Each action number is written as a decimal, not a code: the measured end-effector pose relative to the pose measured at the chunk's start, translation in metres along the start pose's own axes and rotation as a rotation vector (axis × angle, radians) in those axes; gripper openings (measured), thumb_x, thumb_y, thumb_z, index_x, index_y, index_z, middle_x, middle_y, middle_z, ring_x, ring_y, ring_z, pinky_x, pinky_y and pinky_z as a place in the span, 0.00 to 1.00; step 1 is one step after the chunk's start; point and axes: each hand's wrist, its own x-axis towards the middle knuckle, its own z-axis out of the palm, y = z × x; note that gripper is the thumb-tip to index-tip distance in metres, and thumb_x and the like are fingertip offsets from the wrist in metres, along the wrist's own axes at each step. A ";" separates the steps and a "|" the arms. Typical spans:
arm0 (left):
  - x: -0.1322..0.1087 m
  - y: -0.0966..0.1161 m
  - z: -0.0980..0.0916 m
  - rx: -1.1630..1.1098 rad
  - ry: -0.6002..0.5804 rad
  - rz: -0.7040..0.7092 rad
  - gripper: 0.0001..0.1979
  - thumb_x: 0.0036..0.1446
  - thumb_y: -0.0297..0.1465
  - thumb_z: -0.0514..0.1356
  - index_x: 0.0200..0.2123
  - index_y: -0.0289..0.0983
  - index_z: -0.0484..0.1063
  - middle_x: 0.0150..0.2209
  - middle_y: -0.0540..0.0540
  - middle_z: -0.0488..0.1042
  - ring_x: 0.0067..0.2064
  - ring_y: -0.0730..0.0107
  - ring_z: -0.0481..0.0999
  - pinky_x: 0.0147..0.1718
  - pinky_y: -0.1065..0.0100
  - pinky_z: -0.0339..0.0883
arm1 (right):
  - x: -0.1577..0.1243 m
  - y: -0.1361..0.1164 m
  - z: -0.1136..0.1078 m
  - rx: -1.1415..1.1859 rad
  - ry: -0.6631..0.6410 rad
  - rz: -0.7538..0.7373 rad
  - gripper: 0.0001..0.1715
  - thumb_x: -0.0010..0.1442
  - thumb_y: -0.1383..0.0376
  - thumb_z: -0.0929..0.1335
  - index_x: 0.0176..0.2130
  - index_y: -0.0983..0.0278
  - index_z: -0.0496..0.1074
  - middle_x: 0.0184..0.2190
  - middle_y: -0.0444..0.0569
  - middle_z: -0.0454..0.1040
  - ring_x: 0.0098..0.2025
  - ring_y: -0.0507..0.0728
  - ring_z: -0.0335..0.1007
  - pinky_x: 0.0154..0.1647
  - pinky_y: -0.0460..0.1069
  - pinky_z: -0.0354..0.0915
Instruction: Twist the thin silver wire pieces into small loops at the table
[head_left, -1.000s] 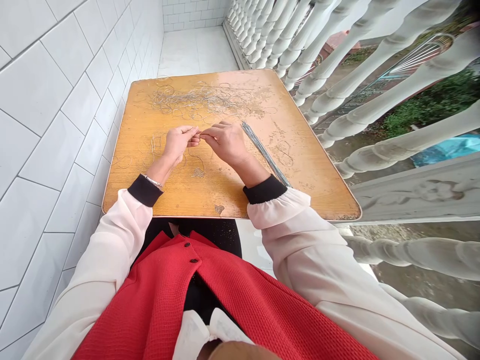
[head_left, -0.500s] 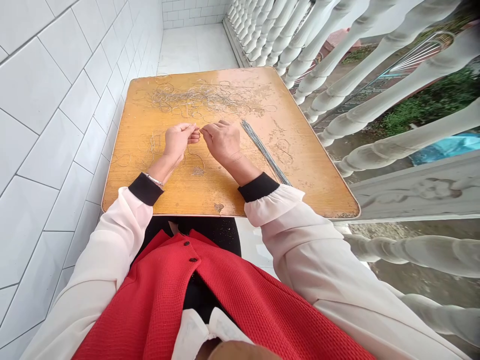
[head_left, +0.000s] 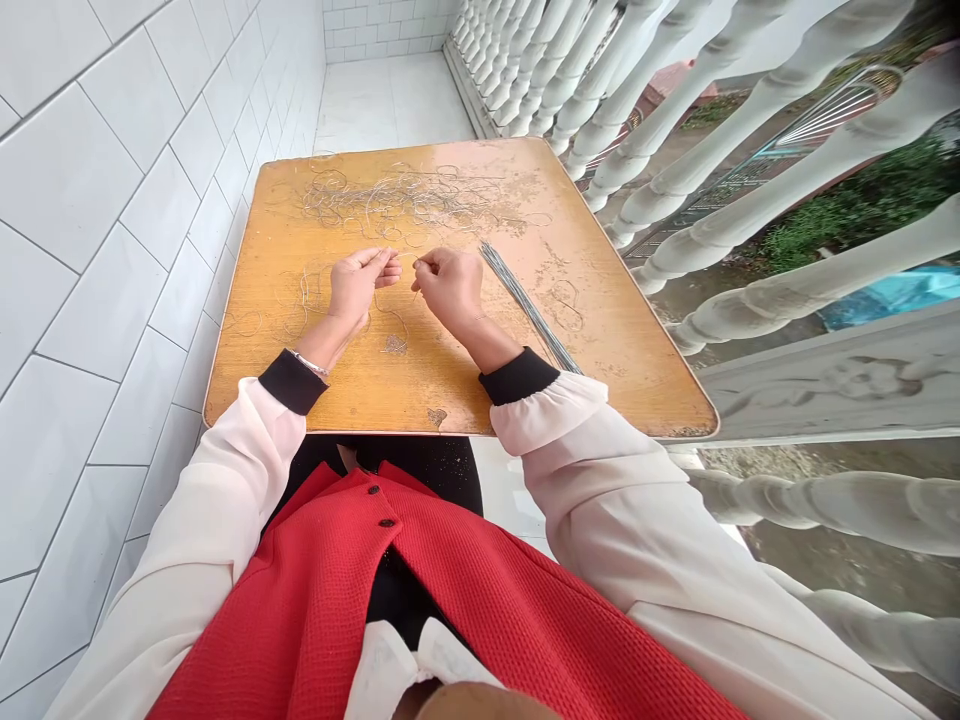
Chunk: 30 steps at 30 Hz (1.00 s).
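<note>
My left hand [head_left: 358, 283] and my right hand [head_left: 448, 284] hover close together over the middle of a worn wooden table [head_left: 457, 385]. Both are closed in a pinch on a thin piece of wire [head_left: 407, 259] that runs between their fingertips. A bundle of straight grey wires [head_left: 527, 305] lies on the table just right of my right hand. A tangled heap of thin wire loops [head_left: 409, 198] is spread along the table's far side. A few bent wire loops [head_left: 303, 292] lie left of my left hand.
A white tiled wall [head_left: 112, 200] runs close along the table's left edge. White balusters [head_left: 675, 150] of a railing stand along the right. Tiled floor [head_left: 390, 95] stretches beyond the far edge. A small wire scrap [head_left: 394, 344] lies near my wrists.
My hands have drawn slightly apart, with a short gap now showing between the fingertips. The right hand has shifted a little to the right. The things on the table have not moved.
</note>
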 end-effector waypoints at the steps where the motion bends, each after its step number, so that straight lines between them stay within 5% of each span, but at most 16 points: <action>1: 0.001 0.000 -0.001 -0.011 0.001 -0.001 0.07 0.69 0.28 0.64 0.36 0.33 0.79 0.31 0.50 0.80 0.31 0.82 0.79 0.42 0.76 0.75 | 0.000 -0.001 0.000 0.042 -0.002 0.048 0.15 0.67 0.65 0.65 0.29 0.63 0.74 0.22 0.47 0.75 0.27 0.55 0.73 0.33 0.50 0.69; 11: 0.011 0.001 -0.012 0.002 -0.044 -0.054 0.10 0.69 0.31 0.65 0.34 0.33 0.77 0.27 0.51 0.77 0.27 0.83 0.76 0.36 0.78 0.73 | 0.001 -0.008 -0.018 0.085 -0.063 0.016 0.14 0.66 0.60 0.71 0.31 0.64 0.79 0.29 0.49 0.80 0.32 0.56 0.76 0.35 0.50 0.69; 15: 0.009 0.003 -0.013 0.074 -0.108 -0.092 0.12 0.69 0.36 0.65 0.36 0.33 0.78 0.29 0.49 0.79 0.29 0.81 0.77 0.37 0.76 0.72 | 0.001 -0.014 -0.016 0.208 -0.147 0.076 0.13 0.62 0.63 0.73 0.27 0.64 0.79 0.23 0.47 0.78 0.23 0.50 0.68 0.26 0.46 0.65; 19: 0.003 0.006 -0.014 0.173 -0.178 -0.183 0.14 0.68 0.41 0.66 0.37 0.35 0.77 0.29 0.47 0.80 0.30 0.75 0.80 0.35 0.74 0.71 | 0.000 -0.018 -0.015 0.302 -0.055 0.192 0.11 0.60 0.70 0.72 0.26 0.65 0.76 0.19 0.43 0.75 0.17 0.47 0.62 0.17 0.42 0.58; 26: -0.009 0.010 -0.013 0.343 -0.401 -0.205 0.09 0.62 0.17 0.65 0.30 0.33 0.77 0.24 0.50 0.78 0.25 0.78 0.77 0.29 0.74 0.66 | 0.002 -0.018 -0.020 0.431 -0.035 0.235 0.12 0.62 0.72 0.72 0.26 0.64 0.74 0.16 0.40 0.70 0.15 0.46 0.62 0.17 0.41 0.59; 30: -0.010 0.011 -0.013 0.285 -0.443 -0.213 0.11 0.68 0.29 0.65 0.31 0.33 0.79 0.25 0.48 0.79 0.25 0.78 0.77 0.26 0.76 0.65 | 0.004 -0.010 -0.019 0.327 0.017 0.175 0.12 0.63 0.70 0.71 0.27 0.64 0.74 0.16 0.40 0.70 0.16 0.47 0.64 0.19 0.42 0.60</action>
